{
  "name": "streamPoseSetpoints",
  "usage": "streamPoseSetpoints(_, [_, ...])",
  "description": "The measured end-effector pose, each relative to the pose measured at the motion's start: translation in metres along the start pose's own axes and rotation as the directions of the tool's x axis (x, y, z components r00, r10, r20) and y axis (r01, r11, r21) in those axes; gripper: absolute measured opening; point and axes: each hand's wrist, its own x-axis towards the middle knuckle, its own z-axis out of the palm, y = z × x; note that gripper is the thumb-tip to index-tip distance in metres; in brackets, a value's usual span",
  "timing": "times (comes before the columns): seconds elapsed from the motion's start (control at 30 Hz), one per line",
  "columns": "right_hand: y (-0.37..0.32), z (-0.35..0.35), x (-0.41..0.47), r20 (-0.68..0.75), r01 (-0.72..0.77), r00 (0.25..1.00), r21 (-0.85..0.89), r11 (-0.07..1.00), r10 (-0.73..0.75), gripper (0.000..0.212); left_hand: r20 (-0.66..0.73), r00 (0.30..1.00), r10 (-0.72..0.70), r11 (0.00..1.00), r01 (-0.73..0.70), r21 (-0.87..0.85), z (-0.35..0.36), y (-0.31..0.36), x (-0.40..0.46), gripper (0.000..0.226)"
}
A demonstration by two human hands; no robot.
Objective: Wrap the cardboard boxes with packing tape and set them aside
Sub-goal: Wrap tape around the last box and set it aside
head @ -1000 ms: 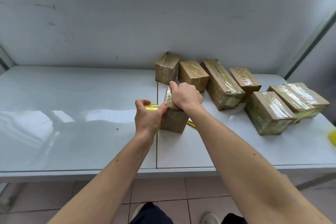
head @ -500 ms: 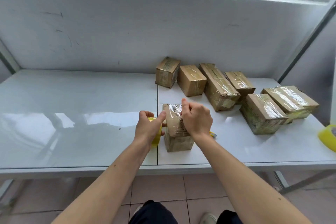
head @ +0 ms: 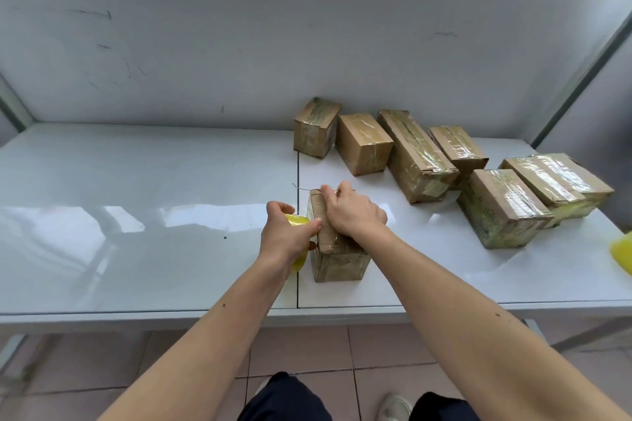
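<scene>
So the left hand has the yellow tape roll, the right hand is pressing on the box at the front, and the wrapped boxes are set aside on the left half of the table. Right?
Not quite. The head view shows the wrapped boxes set aside on the right half of the table, not the left. The rest holds: the left hand holds the yellow tape roll, and the right hand presses on the front box.

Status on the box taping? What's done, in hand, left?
Done: seven taped boxes stand set aside at the back right of the table. In hand: the right hand presses on the box at the front edge, while the left hand grips the yellow tape roll against its side. Left: finish this wrap and move it to the group. No untaped boxes are in view.
</scene>
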Motion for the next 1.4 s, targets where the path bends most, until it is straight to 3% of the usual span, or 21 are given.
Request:
streamPoseSetpoints(0.1, [-0.007, -0.004, 0.009, -0.029, -0.048, 0.998, -0.019, 0.999, 0.047, 0.072, 0.010, 1.000, -0.002, 1.000, 0.002, 0.014, -0.001, -0.001, 0.001, 0.054])
streamPoseSetpoints(0.33, [0.000, -0.003, 0.005, -0.127, -0.013, 0.992, 0.072, 0.997, 0.023, 0.065, 0.003, 1.000, -0.027, 0.999, 0.027, 0.023, 0.000, 0.004, 0.000, 0.061])
streamPoseSetpoints(0.43, [0.000, -0.016, -0.007, -0.285, 0.105, 0.958, 0.285, 0.953, -0.021, 0.052, -0.052, 0.998, 0.029, 1.000, -0.029, -0.009, -0.001, 0.013, -0.007, 0.052])
streamPoseSetpoints(0.5, [0.000, -0.025, -0.020, -0.399, 0.203, 0.917, 0.519, 0.830, 0.025, 0.047, -0.095, 0.995, 0.032, 0.992, -0.043, -0.116, -0.001, 0.027, -0.014, 0.038])
streamPoseSetpoints(0.57, [0.002, -0.029, -0.028, -0.421, 0.215, 0.903, 0.620, 0.754, 0.089, 0.048, -0.106, 0.994, 0.008, 0.980, -0.029, -0.195, -0.003, 0.032, -0.016, 0.037])
streamPoseSetpoints(0.73, [0.003, -0.031, -0.039, -0.337, 0.086, 0.938, 0.451, 0.888, 0.080, 0.034, -0.104, 0.994, 0.018, 0.998, -0.024, -0.055, -0.006, 0.025, -0.030, 0.051])
streamPoseSetpoints(0.87, [-0.010, -0.029, -0.038, -0.203, -0.006, 0.978, 0.184, 0.983, 0.044, 0.045, -0.112, 0.993, 0.044, 0.999, -0.045, -0.011, -0.001, 0.023, -0.030, 0.051])
streamPoseSetpoints(0.93, [-0.011, -0.027, -0.033, -0.130, -0.057, 0.989, 0.129, 0.990, 0.074, 0.054, -0.122, 0.991, 0.056, 0.998, -0.055, 0.008, 0.004, 0.022, -0.026, 0.049])
streamPoseSetpoints(1.13, [-0.011, -0.021, -0.018, -0.150, -0.047, 0.987, 0.059, 0.997, 0.056, 0.056, -0.158, 0.986, 0.058, 0.998, -0.058, 0.004, 0.013, 0.020, -0.017, 0.046])
streamPoseSetpoints(1.3, [-0.008, -0.030, -0.010, -0.049, -0.095, 0.993, 0.137, 0.986, 0.103, 0.064, -0.143, 0.988, 0.052, 0.998, -0.054, -0.011, 0.009, 0.020, -0.016, 0.049])
streamPoseSetpoints(1.4, [-0.010, -0.029, -0.009, -0.106, -0.077, 0.990, 0.130, 0.989, 0.091, 0.062, -0.141, 0.989, 0.043, 0.999, -0.045, -0.011, 0.009, 0.020, -0.014, 0.050])
